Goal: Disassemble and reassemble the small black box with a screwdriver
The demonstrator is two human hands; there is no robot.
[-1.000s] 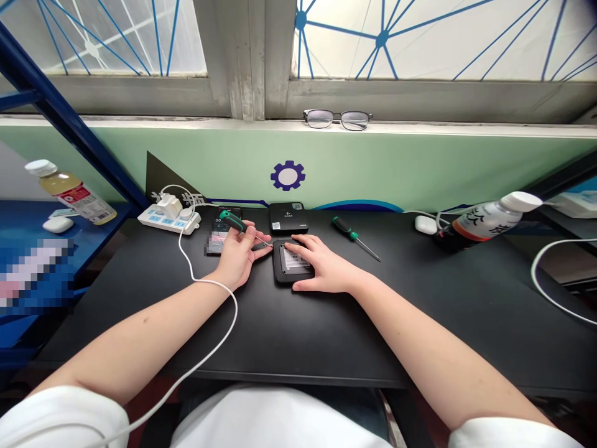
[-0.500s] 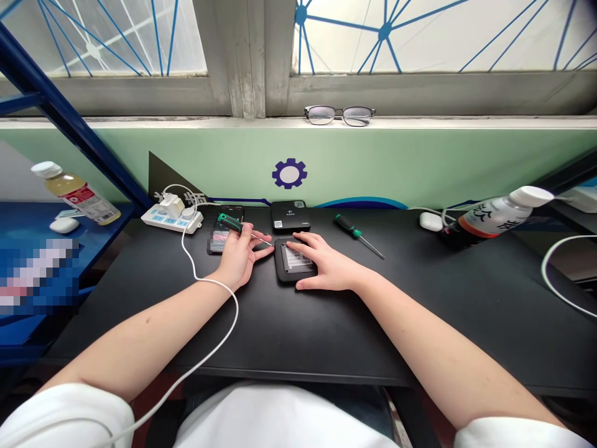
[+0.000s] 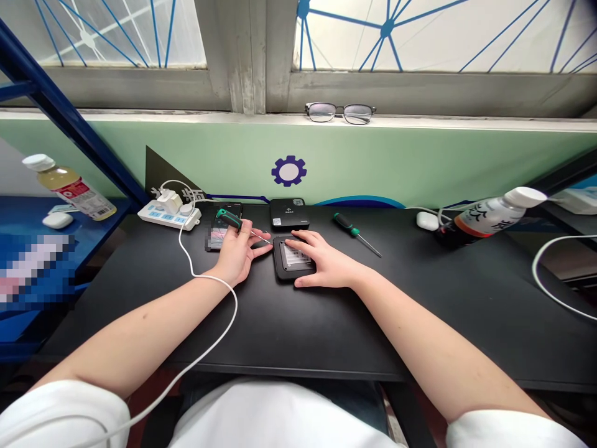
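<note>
My left hand (image 3: 239,250) holds a screwdriver (image 3: 230,219) with a green and black handle, its thin shaft pointing right toward a flat black device (image 3: 280,261). The tip is close to the device's left edge; whether it touches I cannot tell. My right hand (image 3: 324,261) rests on the device's right side, fingers spread over its pale label (image 3: 293,257). Just behind the device lies a second black box (image 3: 289,214) with small white markings. Partly behind my left hand is a phone (image 3: 218,239) with its screen lit.
Another green and black screwdriver (image 3: 344,221) lies to the right. A white power strip (image 3: 168,216) with plugs sits at the left; its white cable (image 3: 231,317) crosses my left forearm. A dark bottle (image 3: 485,218) and white earbud case (image 3: 426,220) stand right. Glasses (image 3: 340,113) rest on the sill.
The whole view has shifted slightly. Both hands keep nearly the same place at the device, with the screwdriver still in my left hand.
</note>
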